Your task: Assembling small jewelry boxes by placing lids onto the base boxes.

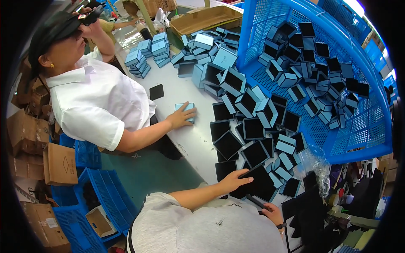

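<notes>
My left hand is closed on the near left edge of a large shallow blue box with a black inside, fingers lying over its rim. To the right and lower, my right hand is closed around the end of a narrow dark flat piece, held low in front of my body near that box. Its exact kind does not show. Around the hands lie more open black-lined boxes and small light-blue boxes, piled loosely along the table's right side.
A big blue plastic basket full of small boxes leans at the right. Across the white table, a co-worker's hand rests on a light-blue box. Stacked closed boxes and a cardboard tray stand at the back.
</notes>
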The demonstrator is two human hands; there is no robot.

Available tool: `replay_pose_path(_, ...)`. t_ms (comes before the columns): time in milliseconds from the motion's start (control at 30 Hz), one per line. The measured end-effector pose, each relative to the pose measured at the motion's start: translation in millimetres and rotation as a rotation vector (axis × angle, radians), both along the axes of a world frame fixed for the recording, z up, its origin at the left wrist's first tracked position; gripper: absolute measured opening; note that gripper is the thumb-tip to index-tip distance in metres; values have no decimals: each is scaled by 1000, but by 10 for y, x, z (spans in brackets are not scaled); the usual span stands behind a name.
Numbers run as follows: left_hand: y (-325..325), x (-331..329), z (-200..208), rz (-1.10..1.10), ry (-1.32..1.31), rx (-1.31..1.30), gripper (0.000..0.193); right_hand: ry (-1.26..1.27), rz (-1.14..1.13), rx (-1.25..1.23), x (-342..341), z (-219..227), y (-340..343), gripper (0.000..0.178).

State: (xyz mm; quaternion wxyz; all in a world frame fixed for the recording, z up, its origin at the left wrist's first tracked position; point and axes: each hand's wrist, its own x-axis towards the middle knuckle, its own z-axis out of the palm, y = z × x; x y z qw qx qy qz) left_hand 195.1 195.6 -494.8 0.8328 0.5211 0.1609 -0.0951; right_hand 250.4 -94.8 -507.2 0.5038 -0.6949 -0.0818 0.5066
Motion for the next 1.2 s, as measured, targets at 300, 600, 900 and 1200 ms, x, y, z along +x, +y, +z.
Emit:
replay_pose_path(300,-55,-29,-134,-65,-32,-58,29,-485,-872,-117,347,-465,-962,22)
replay_pose_path(600,180,-2,-44,237,5,-120,24,-578,-1319,-3,385,-107,-1806,12)
replay_pose_path(900,288,-30,82,381,30,-21,20,-860,-1792,382,239,244,-2258,36)
replay_pose_path(1200,17,-201,199,376,62,-16,15,-1106,-1824,733,759,948,-2507,36)
